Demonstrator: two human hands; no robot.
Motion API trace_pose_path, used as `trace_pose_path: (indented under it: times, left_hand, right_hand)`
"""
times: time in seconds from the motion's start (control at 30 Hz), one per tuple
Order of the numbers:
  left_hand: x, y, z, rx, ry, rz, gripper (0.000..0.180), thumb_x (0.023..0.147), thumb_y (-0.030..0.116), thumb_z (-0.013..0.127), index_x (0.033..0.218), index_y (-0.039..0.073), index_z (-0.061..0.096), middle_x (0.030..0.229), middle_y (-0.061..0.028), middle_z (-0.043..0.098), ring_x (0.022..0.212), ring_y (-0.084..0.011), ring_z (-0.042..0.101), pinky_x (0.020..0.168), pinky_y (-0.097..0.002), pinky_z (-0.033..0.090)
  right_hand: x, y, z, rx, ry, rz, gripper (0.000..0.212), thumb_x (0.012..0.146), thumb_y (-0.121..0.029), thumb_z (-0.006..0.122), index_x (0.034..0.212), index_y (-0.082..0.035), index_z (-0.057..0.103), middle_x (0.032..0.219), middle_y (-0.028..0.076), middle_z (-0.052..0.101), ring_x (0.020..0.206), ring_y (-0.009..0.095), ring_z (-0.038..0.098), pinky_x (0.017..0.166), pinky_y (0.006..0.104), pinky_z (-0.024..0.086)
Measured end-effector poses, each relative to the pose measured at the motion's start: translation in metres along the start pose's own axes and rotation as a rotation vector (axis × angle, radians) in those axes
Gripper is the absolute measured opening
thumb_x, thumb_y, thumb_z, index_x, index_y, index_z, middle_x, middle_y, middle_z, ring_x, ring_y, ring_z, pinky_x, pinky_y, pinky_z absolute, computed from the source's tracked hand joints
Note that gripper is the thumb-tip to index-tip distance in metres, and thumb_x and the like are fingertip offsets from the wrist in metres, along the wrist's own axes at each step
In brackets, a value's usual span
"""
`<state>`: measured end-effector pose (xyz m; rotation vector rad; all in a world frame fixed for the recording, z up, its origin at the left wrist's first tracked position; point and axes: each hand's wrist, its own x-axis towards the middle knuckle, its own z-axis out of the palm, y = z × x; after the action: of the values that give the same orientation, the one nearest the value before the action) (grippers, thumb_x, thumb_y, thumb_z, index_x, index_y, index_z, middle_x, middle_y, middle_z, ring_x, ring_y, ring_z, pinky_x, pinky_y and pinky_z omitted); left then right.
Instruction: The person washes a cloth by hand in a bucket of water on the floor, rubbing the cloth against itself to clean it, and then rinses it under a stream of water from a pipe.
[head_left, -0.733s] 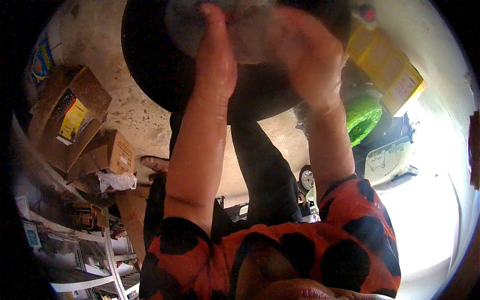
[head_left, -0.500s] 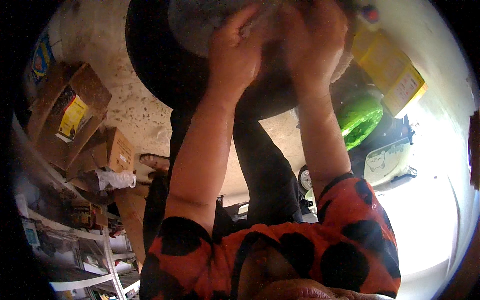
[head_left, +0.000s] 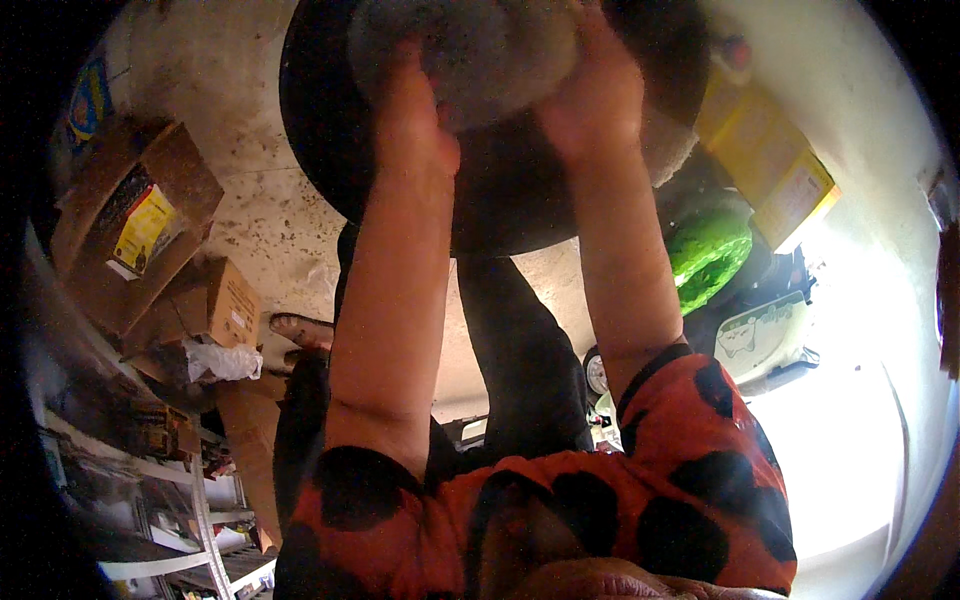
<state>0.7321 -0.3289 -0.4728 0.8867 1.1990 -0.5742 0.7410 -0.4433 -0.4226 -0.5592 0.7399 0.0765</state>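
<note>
A large round black tub (head_left: 510, 215) stands in front of my legs, cut off by the top edge of the view. Inside it shows a grey, cloudy, rounded area (head_left: 480, 60); whether that is water or a solid thing I cannot tell. My left hand (head_left: 412, 125) reaches over its left side, fingers dim and blurred. On the opposite side is my right hand (head_left: 598, 105), its fingertips smeared and partly out of view. What either hand holds, if anything, cannot be made out. A pale, rough-looking thing (head_left: 672, 158) shows at the tub's right edge.
On the left lie an open cardboard box (head_left: 140, 215), a smaller carton (head_left: 225, 305), a white plastic bag (head_left: 222, 362) and metal shelving (head_left: 165, 565). A yellow box (head_left: 775, 165), a bright green plastic item (head_left: 712, 255) and a pale panel (head_left: 762, 335) stand along the right wall.
My hands have moved apart, the left one leftward and lower. More of the grey area shows between them. The tub appears shifted slightly right and down in view.
</note>
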Motion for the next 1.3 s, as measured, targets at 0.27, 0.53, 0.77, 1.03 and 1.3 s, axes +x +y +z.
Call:
trace_pose_path:
  times: [0.27, 0.53, 0.77, 1.03, 1.3]
  left_hand:
    - [-0.018, 0.017, 0.026, -0.418, -0.543, -0.084, 0.059, 0.091, 0.049, 0.034, 0.131, 0.005, 0.035, 0.129, -0.0102, 0.041, 0.119, -0.0275, 0.038, 0.097, -0.0392, 0.035]
    - [0.065, -0.024, 0.012, 0.192, 0.069, 0.465, 0.043, 0.078, 0.023, 0.062, 0.115, 0.007, 0.049, 0.111, -0.0115, 0.053, 0.1, -0.0278, 0.051, 0.085, -0.0425, 0.042]
    - [0.137, -0.04, 0.013, 0.512, 0.158, 0.784, 0.028, 0.079, 0.021, 0.058, 0.102, 0.005, 0.06, 0.092, -0.013, 0.062, 0.08, -0.024, 0.059, 0.077, -0.0389, 0.045]
    - [0.138, -0.034, 0.027, 0.397, -0.118, 0.594, 0.035, 0.08, 0.027, 0.057, 0.109, 0.007, 0.054, 0.101, -0.0125, 0.057, 0.088, -0.0254, 0.055, 0.08, -0.0406, 0.044]
    - [0.083, -0.022, 0.024, 0.161, -0.204, 0.308, 0.043, 0.08, 0.032, 0.056, 0.115, 0.008, 0.048, 0.11, -0.0119, 0.052, 0.096, -0.0267, 0.051, 0.083, -0.0422, 0.042]
  right_hand:
    - [0.019, -0.01, -0.008, 0.066, -0.034, 0.138, 0.039, 0.094, -0.031, 0.036, 0.118, -0.002, 0.048, 0.117, 0.014, 0.052, 0.108, 0.029, 0.049, 0.094, 0.0398, 0.038]
    - [0.095, 0.029, -0.156, -0.897, 0.224, -0.478, 0.022, 0.084, -0.017, 0.051, 0.1, -0.005, 0.061, 0.089, 0.006, 0.06, 0.079, 0.015, 0.057, 0.071, 0.0265, 0.048]
    - [0.152, 0.073, -0.184, -1.639, 0.425, -0.667, 0.026, 0.084, -0.024, 0.049, 0.099, -0.007, 0.061, 0.093, 0.011, 0.061, 0.083, 0.024, 0.058, 0.075, 0.0347, 0.048]
    - [0.137, 0.059, -0.129, -1.975, 0.031, -0.423, 0.03, 0.083, -0.032, 0.049, 0.098, -0.009, 0.062, 0.098, 0.015, 0.061, 0.09, 0.03, 0.058, 0.079, 0.0407, 0.047]
    - [0.049, 0.078, -0.024, -1.904, -0.195, -0.973, 0.029, 0.085, -0.032, 0.049, 0.093, -0.009, 0.064, 0.09, 0.016, 0.063, 0.072, 0.031, 0.06, 0.063, 0.0385, 0.049]
